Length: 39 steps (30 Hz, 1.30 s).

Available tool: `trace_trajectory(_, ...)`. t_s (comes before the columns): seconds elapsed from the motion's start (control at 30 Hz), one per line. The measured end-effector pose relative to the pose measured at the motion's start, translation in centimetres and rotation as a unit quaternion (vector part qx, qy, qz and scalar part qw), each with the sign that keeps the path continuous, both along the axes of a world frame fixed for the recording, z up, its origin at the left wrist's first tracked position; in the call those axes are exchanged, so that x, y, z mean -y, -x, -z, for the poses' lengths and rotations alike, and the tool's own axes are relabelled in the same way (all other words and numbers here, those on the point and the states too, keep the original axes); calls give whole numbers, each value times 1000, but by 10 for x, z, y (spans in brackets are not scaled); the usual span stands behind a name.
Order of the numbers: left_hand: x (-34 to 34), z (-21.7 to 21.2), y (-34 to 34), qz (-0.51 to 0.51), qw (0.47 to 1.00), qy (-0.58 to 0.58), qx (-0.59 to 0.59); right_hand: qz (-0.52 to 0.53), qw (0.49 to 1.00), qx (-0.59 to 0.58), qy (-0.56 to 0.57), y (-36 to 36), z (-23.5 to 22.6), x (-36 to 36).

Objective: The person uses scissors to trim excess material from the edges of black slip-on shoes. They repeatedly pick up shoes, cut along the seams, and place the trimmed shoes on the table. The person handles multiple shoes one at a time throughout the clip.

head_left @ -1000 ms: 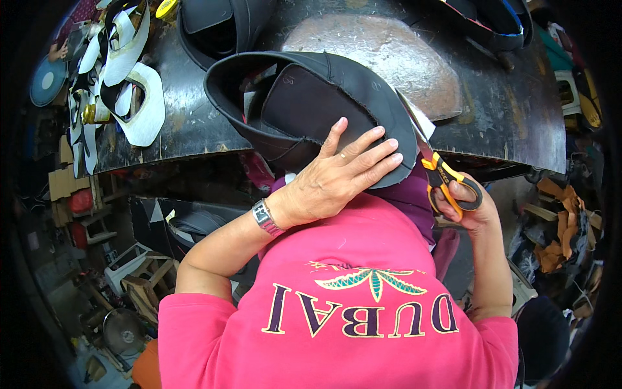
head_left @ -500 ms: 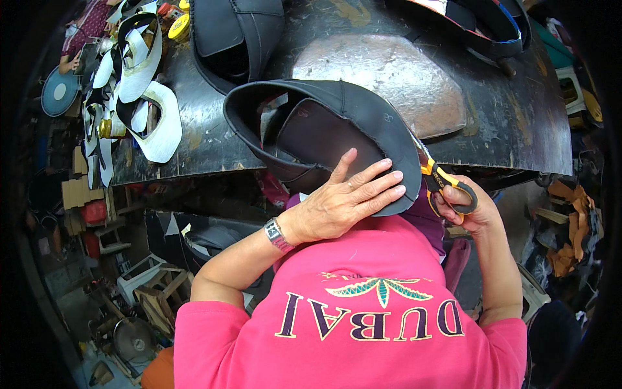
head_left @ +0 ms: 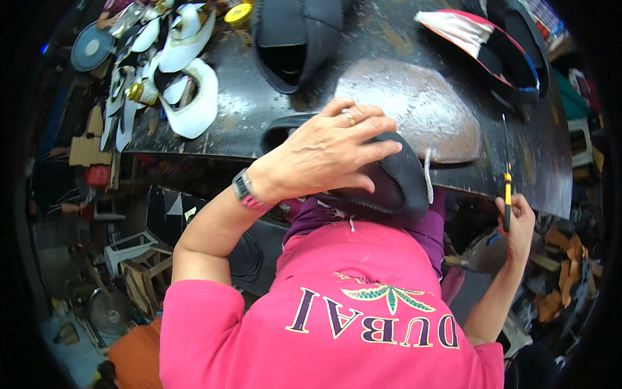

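1. Resting the black stitched piece [head_left: 392, 185] on the purple-clad lap [head_left: 437, 210] by the table [head_left: 240, 120], just freeing its rim from the scissors [head_left: 507, 188], so apparently pausing the cutting.
2. Showing a smooth dark inner face, with a white strip [head_left: 428, 175] hanging at right.
3. Spreading the left hand [head_left: 327, 152] over it, fingers loosely bent, gripping nothing visibly.
4. Closing the right hand [head_left: 519, 222] around the scissors; not revealing the blades' opening edge-on.

close downward fisheye head view
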State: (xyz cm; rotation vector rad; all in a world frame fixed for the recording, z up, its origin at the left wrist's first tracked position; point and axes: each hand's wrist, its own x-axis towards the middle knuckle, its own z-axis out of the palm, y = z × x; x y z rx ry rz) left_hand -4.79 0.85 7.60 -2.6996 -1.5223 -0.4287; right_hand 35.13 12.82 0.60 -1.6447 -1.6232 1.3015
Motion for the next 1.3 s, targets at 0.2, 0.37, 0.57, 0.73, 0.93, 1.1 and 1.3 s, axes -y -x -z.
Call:
trace_trajectory(0.2, 14, -15, 49, -17, 945, 297, 135, -15, 926, 321, -199, -30, -3, -28)
trace_trajectory(0.37, 39, -2, 80, -49, 936, 330, 113, -1, 932, 313, -182, -27, 6, -47)
trace_trajectory(0.57, 72, -1, 99, -125, 924, 179, 313, -18, 934, 318, -165, -30, 4, -56)
trace_trajectory(0.73, 53, 21, 116, -195, 729, -83, 651, -46, 905, 355, -228, -23, 3, -58)
trace_trajectory(0.93, -17, 82, 128, -349, 690, -185, 606, -36, 925, 332, -180, -24, -1, -69)
trace_trajectory(1.1, -66, 81, 147, -332, 655, -274, 621, -36, 921, 350, -169, -26, 3, -87)
trace_trajectory(1.3, -95, 98, 139, -337, 679, -281, 588, -81, 919, 331, -201, -23, 15, -104)
